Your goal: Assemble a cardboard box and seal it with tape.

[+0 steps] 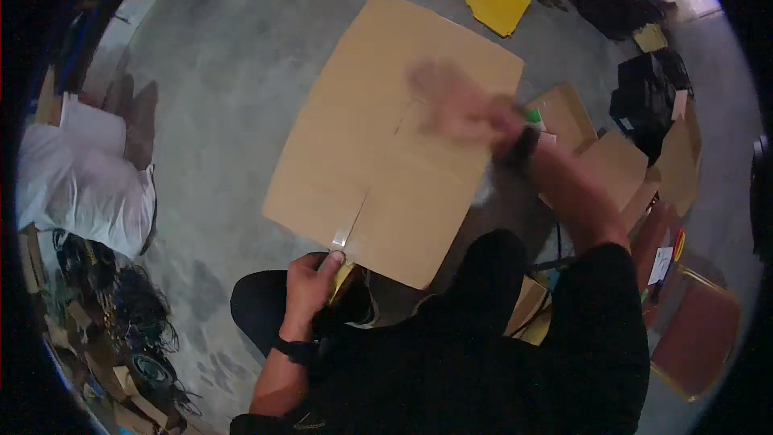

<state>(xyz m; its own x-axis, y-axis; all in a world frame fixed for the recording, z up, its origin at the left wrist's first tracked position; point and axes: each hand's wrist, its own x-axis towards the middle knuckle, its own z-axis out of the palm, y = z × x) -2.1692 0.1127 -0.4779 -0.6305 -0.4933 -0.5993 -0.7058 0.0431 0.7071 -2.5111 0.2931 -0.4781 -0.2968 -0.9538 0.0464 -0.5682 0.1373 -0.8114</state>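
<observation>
A large brown cardboard panel (346, 117) is lying in front of the person's knees, above the grey floor (213, 153), its long sides slanting up toward the right. Its face is looking plain, matte and mostly smooth, with fairly straight edges and corners that the wide lens is bending a little. A thin dark seam (360, 208) is running up from near the close edge, and a shorter dark line is showing farther up, beside the right hand (460, 109). A short strip of clear, glossy tape (341, 235) is covering the seam's near end and catching the light. The left hand (309, 286) is placing its thumb on the tape's lower end, at the cardboard's edge; whether its fingers are clamping anything underneath, I cannot tell. The right hand is appearing over the upper right part of the panel, blurring so much that I cannot tell its grip or any contact.
</observation>
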